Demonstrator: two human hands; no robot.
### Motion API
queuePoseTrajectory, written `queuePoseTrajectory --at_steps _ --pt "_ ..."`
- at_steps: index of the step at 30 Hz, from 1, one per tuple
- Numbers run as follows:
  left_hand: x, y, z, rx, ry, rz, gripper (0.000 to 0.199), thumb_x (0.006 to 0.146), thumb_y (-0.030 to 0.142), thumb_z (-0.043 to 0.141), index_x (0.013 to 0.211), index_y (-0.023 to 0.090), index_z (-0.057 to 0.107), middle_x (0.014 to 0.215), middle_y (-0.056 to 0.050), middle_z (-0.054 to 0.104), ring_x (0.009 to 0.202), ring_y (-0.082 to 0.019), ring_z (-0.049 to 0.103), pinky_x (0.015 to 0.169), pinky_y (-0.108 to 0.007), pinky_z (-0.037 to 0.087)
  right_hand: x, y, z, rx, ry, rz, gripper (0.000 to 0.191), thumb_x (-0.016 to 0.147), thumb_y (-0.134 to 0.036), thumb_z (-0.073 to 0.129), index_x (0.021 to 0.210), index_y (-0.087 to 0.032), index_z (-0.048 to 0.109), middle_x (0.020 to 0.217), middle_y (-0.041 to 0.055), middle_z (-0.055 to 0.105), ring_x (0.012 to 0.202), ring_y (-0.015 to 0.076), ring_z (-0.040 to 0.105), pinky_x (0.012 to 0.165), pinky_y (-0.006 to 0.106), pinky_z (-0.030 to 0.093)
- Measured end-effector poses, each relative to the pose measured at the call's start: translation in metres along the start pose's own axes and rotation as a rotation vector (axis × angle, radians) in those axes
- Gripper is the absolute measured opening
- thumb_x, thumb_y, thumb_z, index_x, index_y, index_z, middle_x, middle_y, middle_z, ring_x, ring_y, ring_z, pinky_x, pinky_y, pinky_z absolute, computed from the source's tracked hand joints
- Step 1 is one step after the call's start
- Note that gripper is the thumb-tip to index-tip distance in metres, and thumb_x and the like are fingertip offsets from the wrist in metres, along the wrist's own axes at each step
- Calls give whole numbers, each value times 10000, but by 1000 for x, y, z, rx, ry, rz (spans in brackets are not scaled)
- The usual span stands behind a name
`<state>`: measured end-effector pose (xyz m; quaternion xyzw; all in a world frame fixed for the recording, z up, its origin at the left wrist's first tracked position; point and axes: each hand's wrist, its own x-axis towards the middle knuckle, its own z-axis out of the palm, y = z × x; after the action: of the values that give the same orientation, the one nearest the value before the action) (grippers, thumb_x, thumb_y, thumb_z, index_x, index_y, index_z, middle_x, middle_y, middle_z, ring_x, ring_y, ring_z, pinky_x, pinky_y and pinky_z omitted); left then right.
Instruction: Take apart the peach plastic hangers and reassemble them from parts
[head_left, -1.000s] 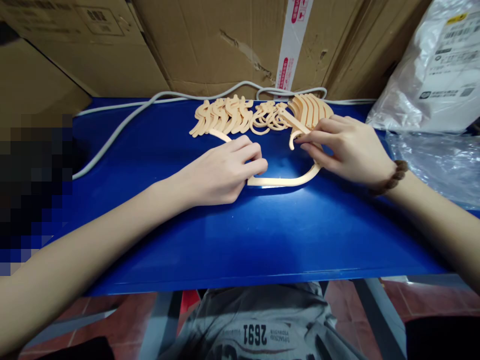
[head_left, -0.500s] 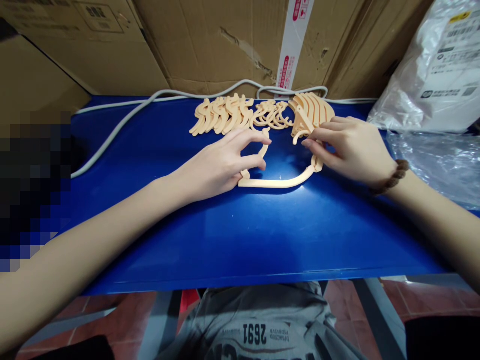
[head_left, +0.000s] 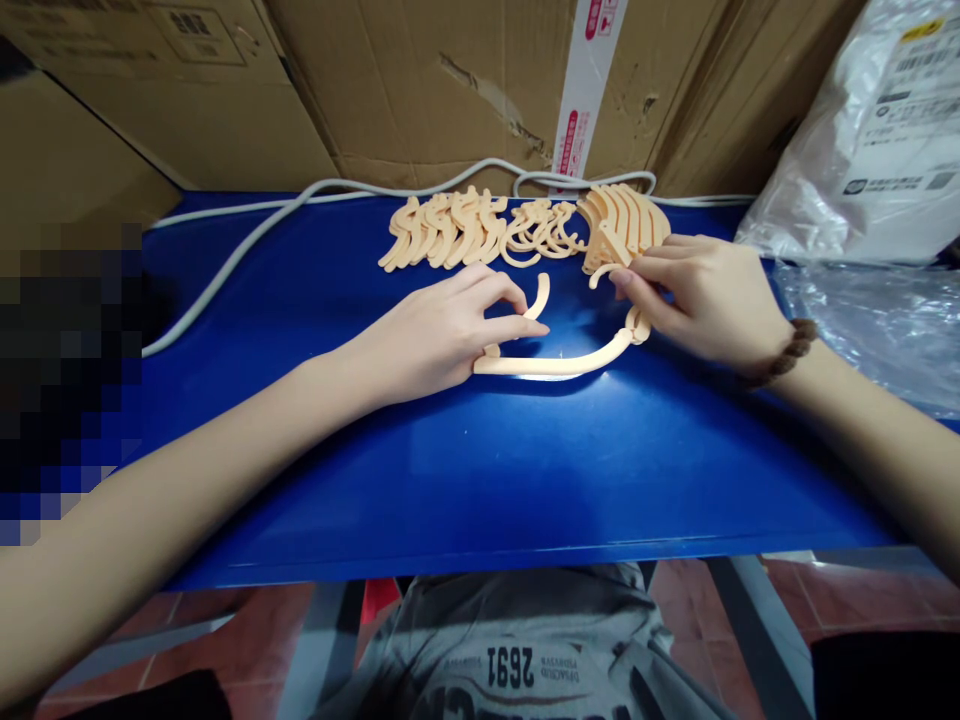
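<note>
My left hand point(head_left: 442, 325) has thumb and index finger closed around the lower end of a short curved wooden piece point(head_left: 541, 292). Below that hand, a long pale wooden strip point(head_left: 555, 367) lies on the blue table, bending up at its right end to a small jointed piece point(head_left: 637, 325). My right hand point(head_left: 697, 290) pinches a small curved wooden piece point(head_left: 601, 274) beside the stack of ribbed wooden pieces point(head_left: 626, 215). Its fingers partly hide that piece, and the far end of the long strip runs out of sight under the left hand.
Several wavy wooden pieces point(head_left: 446, 230) and a pile of thin curved pieces point(head_left: 540, 230) lie along the back of the blue table point(head_left: 465, 480). Behind them run a white cable point(head_left: 322, 185) and cardboard boxes point(head_left: 465, 90). A plastic-wrapped parcel point(head_left: 870, 150) stands at the right.
My left thumb and index finger have closed on the short curved piece, which has shifted slightly toward me and right. The right hand has barely moved.
</note>
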<state>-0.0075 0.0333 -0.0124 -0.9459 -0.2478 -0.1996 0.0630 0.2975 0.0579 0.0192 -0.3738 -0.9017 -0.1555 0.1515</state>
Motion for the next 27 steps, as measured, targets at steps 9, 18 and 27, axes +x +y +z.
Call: queuePoseTrajectory --at_steps 9,18,27 --pt "2 6 -3 -160 37 44 496 963 -21 478 1305 248 717 1229 -61 723 1167 -205 615 967 -365 555 -1 -1 0 5 -10 12 480 1084 -404 382 703 -229 617 665 67 656 723 227 616 587 366 359" --pt "2 10 -8 -178 -25 38 543 965 -26 376 1293 215 735 1271 -58 746 1174 -205 648 995 -361 563 -1 -1 2 8 -26 -8 418 1069 -391 412 726 -233 592 689 65 630 754 228 599 597 354 350" --pt "2 13 -8 -200 -32 83 313 1030 310 593 1249 143 740 1262 -108 745 1132 -265 687 971 -386 559 -1 -7 1 -19 -103 25 399 1067 -390 403 869 -192 687 787 93 682 814 242 623 646 342 381"
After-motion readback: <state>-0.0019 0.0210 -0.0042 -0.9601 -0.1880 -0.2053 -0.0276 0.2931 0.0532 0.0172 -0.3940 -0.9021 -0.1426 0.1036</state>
